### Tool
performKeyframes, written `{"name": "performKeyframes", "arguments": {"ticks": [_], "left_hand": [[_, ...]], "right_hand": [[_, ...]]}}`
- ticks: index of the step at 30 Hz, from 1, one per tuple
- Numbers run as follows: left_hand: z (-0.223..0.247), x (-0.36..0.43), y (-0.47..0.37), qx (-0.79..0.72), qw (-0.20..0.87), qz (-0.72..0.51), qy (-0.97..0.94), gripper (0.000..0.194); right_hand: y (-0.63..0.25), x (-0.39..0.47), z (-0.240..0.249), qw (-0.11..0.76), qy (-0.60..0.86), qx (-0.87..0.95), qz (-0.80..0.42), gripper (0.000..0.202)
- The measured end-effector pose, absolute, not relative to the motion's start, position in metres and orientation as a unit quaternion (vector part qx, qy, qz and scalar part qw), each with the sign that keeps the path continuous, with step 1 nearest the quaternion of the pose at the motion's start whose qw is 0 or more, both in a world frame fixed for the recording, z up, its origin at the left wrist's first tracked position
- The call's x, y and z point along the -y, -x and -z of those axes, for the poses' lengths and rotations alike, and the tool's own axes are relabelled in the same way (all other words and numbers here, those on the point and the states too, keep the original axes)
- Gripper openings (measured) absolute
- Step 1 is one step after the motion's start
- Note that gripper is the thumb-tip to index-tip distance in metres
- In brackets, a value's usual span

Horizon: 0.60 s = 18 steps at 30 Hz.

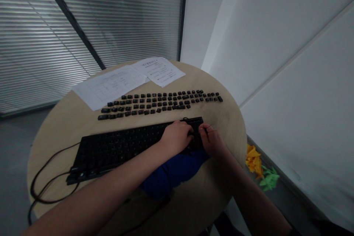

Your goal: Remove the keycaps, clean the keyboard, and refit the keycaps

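Observation:
A black keyboard [118,143] lies slanted across the round table, many of its key positions dark and hard to make out. My left hand [178,134] rests on its right part, the thumb and bent fingers apart over the keys. At the keyboard's right edge is my right hand [211,138], its fingers pinched together; a thin line shows by them, but what they hold is too small to name. Beyond the keyboard, loose black keycaps [155,105] lie in several rows. A blue cloth [171,173] sits under and in front of the keyboard, partly hidden by my left forearm.
Printed paper sheets [116,83] lie at the far side of the wooden table [226,114]. A black cable [33,184] loops at the left edge. On the floor at right are orange and green crumpled pieces [253,160] beside a white wall. Blinds cover the window behind.

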<state>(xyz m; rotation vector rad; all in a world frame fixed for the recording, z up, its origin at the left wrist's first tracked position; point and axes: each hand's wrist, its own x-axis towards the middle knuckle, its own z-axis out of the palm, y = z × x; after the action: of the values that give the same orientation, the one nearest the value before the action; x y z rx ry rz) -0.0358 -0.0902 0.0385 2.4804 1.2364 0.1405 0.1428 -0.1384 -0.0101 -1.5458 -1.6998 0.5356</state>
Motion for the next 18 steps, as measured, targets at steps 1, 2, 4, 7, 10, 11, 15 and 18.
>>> {"name": "performKeyframes", "arguments": {"ticks": [1,2,4,7,10,11,15,18], "left_hand": [[-0.038,0.09,0.036,-0.439,0.182,-0.052,-0.878,0.019],[-0.038,0.09,0.036,-0.44,0.181,-0.053,-0.878,0.019],[-0.037,0.09,0.036,-0.44,0.181,-0.054,-0.878,0.018],[-0.035,0.089,0.036,-0.439,0.188,-0.073,-0.875,0.02],[-0.034,0.088,0.034,-0.422,0.2,-0.126,-0.875,0.023],[-0.034,0.087,0.032,-0.413,0.201,-0.138,-0.877,0.021],[-0.036,0.083,0.024,-0.399,0.205,-0.137,-0.883,0.014],[-0.039,0.081,0.019,-0.393,0.226,-0.131,-0.882,0.014]], "right_hand": [[-0.144,0.138,0.014,0.404,0.606,0.647,-0.224,0.016],[-0.144,0.138,0.019,0.434,0.605,0.621,-0.245,0.018],[-0.145,0.137,0.029,0.497,0.596,0.553,-0.303,0.024],[-0.146,0.136,0.04,0.554,0.579,0.476,-0.362,0.031],[-0.144,0.135,0.04,0.561,0.571,0.469,-0.373,0.03],[-0.144,0.135,0.039,0.563,0.567,0.468,-0.377,0.031],[-0.143,0.137,0.032,0.582,0.547,0.455,-0.393,0.032],[-0.144,0.138,0.031,0.588,0.539,0.462,-0.388,0.031]]}}
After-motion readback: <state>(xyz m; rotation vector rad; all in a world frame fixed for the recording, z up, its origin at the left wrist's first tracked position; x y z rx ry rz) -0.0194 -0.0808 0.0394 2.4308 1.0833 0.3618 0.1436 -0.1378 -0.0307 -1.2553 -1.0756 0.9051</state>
